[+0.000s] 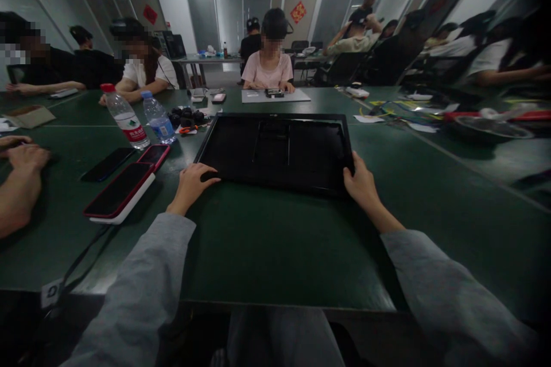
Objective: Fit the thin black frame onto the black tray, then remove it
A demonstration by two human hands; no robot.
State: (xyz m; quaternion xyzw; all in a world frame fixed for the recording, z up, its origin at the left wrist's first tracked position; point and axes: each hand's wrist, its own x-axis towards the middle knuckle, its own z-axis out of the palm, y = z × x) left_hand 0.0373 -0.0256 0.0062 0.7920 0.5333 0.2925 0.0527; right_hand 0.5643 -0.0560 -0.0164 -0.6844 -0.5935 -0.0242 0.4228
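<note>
Hands (pixel 191 183) (pixel 360 182), two, grip one monitor (pixel 275 149).

Two water bottles (pixel 127 117) stand near the left side of the green table (pixel 275 241), with three phones (pixel 124 183) lying in front of them. At the far edge a person in a pink shirt (pixel 267 71) sits behind a grey mat (pixel 275 95).

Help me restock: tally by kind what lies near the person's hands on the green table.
Black monitor panel: 1
Water bottles: 2
Phones: 3
Total: 6
</note>
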